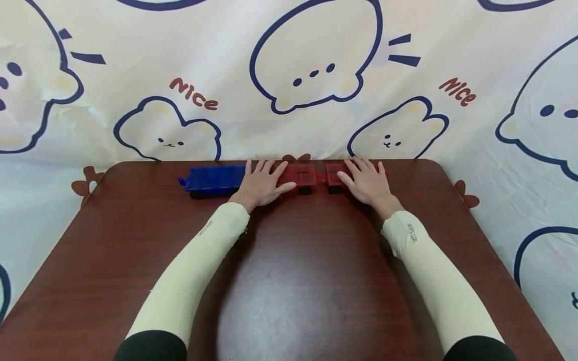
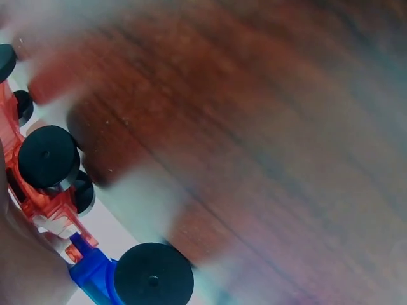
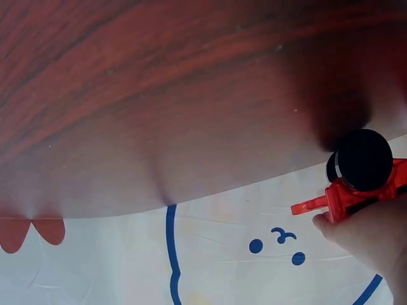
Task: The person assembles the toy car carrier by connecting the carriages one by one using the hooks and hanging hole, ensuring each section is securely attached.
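Toy train cars stand in a row along the far table edge: a blue car [image 1: 214,180] at left, a red car [image 1: 303,174] in the middle and another red car [image 1: 334,175] at right. My left hand [image 1: 263,185], fingers spread and straight, rests over the joint of the blue and middle red cars. The fingers of my right hand [image 1: 367,183] lie spread on the right red car and cover much of it. In the left wrist view, a blue hook [image 2: 81,244] meets the red car's end. A red coupling bar [image 3: 310,204] juts free in the right wrist view.
The brown wooden table [image 1: 289,281] has rounded far corners. Behind it hangs a white cloth [image 1: 289,130] printed with cartoon figures, which also runs down both sides. Black wheels [image 2: 49,157] carry the cars.
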`<state>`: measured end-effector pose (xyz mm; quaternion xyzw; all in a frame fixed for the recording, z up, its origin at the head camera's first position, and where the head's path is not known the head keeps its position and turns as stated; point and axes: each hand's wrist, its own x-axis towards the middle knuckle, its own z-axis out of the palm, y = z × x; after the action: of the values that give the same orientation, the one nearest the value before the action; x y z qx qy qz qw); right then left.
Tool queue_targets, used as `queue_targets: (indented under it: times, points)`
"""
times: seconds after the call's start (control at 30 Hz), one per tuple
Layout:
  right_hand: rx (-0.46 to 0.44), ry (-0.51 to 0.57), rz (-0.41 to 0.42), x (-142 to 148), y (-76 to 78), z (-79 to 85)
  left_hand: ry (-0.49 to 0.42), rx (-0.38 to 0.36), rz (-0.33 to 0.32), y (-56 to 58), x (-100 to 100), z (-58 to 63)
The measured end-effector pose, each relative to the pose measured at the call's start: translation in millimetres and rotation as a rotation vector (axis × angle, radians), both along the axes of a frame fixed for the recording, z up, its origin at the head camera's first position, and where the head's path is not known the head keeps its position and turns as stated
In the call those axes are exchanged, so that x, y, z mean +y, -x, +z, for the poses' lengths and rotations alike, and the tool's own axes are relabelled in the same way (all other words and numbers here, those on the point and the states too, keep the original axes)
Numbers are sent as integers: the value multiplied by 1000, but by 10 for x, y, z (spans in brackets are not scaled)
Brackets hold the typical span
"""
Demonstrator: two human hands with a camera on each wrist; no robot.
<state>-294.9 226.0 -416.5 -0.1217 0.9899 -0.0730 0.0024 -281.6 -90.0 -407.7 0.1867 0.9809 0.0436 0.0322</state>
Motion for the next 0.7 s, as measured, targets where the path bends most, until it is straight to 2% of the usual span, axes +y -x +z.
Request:
queue_targets:
  times: [0.4, 0.7]
  points:
    - [49, -35, 68, -118, -41, 36, -69, -12, 31, -29, -80, 42]
    - [87, -4, 94, -201, -59, 75, -108, 1, 79, -65, -209, 66]
